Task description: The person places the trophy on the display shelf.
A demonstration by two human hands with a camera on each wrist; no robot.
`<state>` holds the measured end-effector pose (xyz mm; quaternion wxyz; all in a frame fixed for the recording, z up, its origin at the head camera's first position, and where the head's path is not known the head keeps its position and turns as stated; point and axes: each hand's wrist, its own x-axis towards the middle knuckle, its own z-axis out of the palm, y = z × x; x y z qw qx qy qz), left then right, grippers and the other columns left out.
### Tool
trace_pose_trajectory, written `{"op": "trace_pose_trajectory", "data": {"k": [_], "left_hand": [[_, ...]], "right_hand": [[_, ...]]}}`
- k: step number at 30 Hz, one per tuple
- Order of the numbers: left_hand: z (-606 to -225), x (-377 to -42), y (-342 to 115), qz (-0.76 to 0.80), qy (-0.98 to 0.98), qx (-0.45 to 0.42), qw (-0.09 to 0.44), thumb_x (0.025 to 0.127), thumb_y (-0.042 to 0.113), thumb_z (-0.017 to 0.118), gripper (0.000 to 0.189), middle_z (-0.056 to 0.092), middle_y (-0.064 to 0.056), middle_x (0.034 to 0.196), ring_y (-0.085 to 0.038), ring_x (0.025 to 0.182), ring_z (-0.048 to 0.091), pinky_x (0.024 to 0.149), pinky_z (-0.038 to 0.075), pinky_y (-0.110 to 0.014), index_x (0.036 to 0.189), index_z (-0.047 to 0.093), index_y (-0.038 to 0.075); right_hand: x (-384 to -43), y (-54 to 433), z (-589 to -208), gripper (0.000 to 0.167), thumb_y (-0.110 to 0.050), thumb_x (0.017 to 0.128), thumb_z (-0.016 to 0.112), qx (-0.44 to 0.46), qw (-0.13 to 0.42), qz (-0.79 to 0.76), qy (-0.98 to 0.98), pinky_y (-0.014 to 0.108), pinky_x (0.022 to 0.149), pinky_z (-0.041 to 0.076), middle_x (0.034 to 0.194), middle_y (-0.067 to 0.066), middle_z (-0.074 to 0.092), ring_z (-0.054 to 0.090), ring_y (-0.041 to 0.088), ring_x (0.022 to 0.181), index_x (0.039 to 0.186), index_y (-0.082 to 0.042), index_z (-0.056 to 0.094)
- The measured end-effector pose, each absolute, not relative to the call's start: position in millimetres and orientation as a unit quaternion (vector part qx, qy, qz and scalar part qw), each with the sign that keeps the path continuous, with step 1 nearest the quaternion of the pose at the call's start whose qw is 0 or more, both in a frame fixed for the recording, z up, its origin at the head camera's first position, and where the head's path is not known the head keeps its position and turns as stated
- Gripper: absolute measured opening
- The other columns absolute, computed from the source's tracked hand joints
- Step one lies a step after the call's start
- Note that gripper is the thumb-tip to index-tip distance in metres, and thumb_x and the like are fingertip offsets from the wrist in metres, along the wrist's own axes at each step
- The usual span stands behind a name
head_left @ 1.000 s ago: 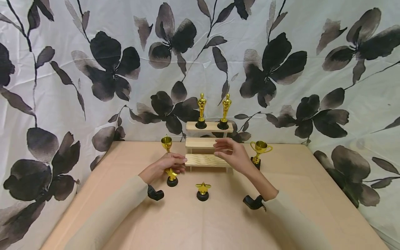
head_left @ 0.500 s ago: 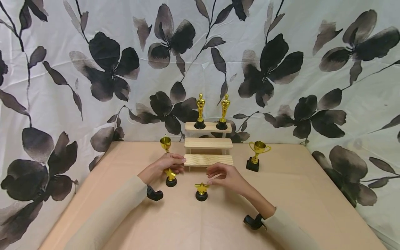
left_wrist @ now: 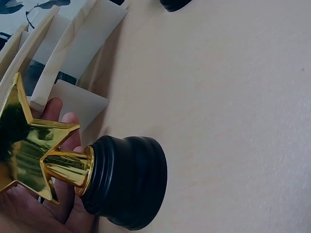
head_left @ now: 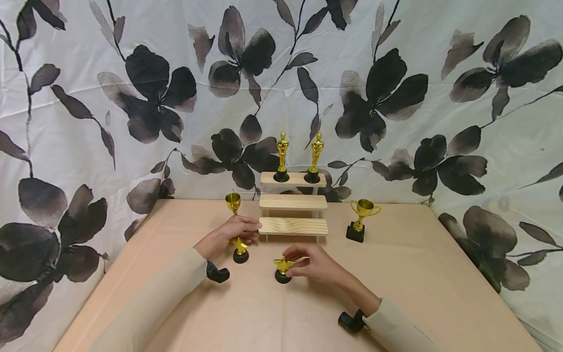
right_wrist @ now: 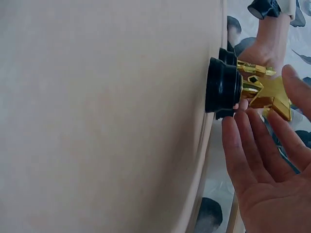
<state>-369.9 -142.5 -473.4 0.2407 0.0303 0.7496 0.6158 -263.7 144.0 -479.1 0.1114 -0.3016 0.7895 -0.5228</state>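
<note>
Near the front middle of the table, a gold star trophy on a black base (head_left: 282,277) stands upright. My right hand (head_left: 313,264) is around its right side. In the right wrist view its fingers look mostly straight, with the thumb (right_wrist: 297,90) across the star trophy (right_wrist: 224,87) from them. My left hand (head_left: 235,230) touches the left end of the lowest step of a three-step wooden display stand (head_left: 299,226) with its fingertips. A second star trophy (head_left: 240,256) stands just in front of that hand and fills the left wrist view; the left thumb is hidden there.
Two gold figure statuettes, a left one (head_left: 282,159) and a right one (head_left: 315,159), stand on the top step. A gold cup (head_left: 233,201) rises behind my left hand, and a two-handled cup (head_left: 361,220) stands right of the stand. Floral cloth (head_left: 316,44) hangs behind the table.
My right hand has come down from in front of the stand's steps toward me and reached the middle star trophy. My left hand stays at the stand's left end.
</note>
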Motion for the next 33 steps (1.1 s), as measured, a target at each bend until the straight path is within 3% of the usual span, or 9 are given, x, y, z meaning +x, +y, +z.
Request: {"op": "trace_pose_trajectory", "data": {"k": [12, 20, 33], "left_hand": [[-473.4, -369.2, -142.7, 0.616, 0.75, 0.032, 0.24, 0.1, 0.026, 0.071, 0.044, 0.075, 0.002, 0.087, -0.01, 0.073, 0.074, 0.065, 0.06, -0.023, 0.135, 0.063, -0.001], [-472.9, -370.1, -143.5, 0.615, 0.75, 0.036, 0.242, 0.1, 0.026, 0.07, 0.045, 0.076, 0.002, 0.088, -0.011, 0.075, 0.075, 0.065, 0.06, -0.023, 0.135, 0.063, -0.001], [-470.9, -368.7, -143.1, 0.611, 0.752, 0.036, 0.243, 0.101, 0.026, 0.069, 0.043, 0.076, 0.002, 0.09, -0.012, 0.077, 0.076, 0.067, 0.06, -0.023, 0.134, 0.064, -0.001]], "right_hand": [[-264.2, 138.2, -481.1, 0.023, -0.01, 0.087, 0.083, -0.303, 0.089, -0.469, 0.825, 0.025, 0.084, 0.062, 0.107, 0.009, 0.075, 0.068, 0.008, 0.095, 0.109, -0.006, 0.075], [-264.4, 135.1, -481.1, 0.016, -0.012, 0.09, 0.081, -0.303, 0.082, -0.459, 0.831, 0.02, 0.081, 0.06, 0.104, 0.006, 0.076, 0.068, 0.007, 0.094, 0.105, -0.009, 0.076], [-263.1, 132.9, -479.5, 0.01, -0.007, 0.09, 0.079, -0.298, 0.076, -0.459, 0.834, 0.023, 0.081, 0.061, 0.101, 0.006, 0.077, 0.071, 0.005, 0.095, 0.099, -0.008, 0.075]]}}
